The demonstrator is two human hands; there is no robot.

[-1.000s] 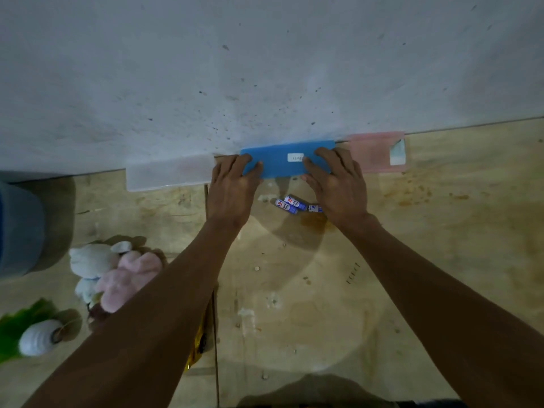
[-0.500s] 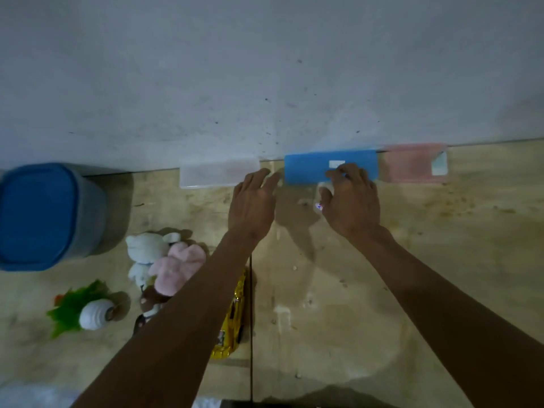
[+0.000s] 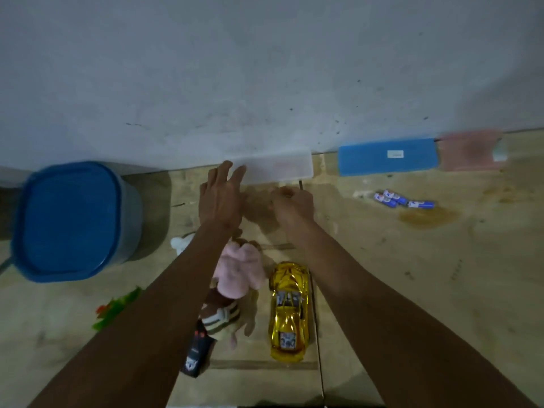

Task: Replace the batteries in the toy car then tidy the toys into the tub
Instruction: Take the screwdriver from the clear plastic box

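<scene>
The gold toy car (image 3: 289,312) sits on the wooden floor (image 3: 412,275) between the two forearms, nose pointing toward the wall (image 3: 265,69), nobody touching it. Just to its left lies a pink plush toy (image 3: 240,270), and touching that, nearer the camera, a brown striped plush (image 3: 219,315), with a dark remote control (image 3: 196,356) poking out from under the left forearm. Up ahead, the left hand (image 3: 219,198) is spread flat, fingers apart and empty, its fingertips at the left end of a clear plastic case (image 3: 278,169) lying along the foot of the wall. The right hand (image 3: 294,203) is curled into a fist just beside it, clamped on a thin dark tool (image 3: 300,184) whose tip sticks up by the case's lower edge; what sort of tool, it's too small to tell. Off to the right, well apart from the hands, a little cluster of blue-and-white batteries (image 3: 403,200) lies loose on the floor, next to a brown stain. Behind them, against the wall, a blue case (image 3: 385,156) and a pink case (image 3: 468,150) sit end to end. Far left, the tub (image 3: 131,207) stands with its blue lid (image 3: 66,220) on, a white plush (image 3: 181,242) peeking out near it and a green toy (image 3: 117,307) lower down, partly hidden by the left arm.
</scene>
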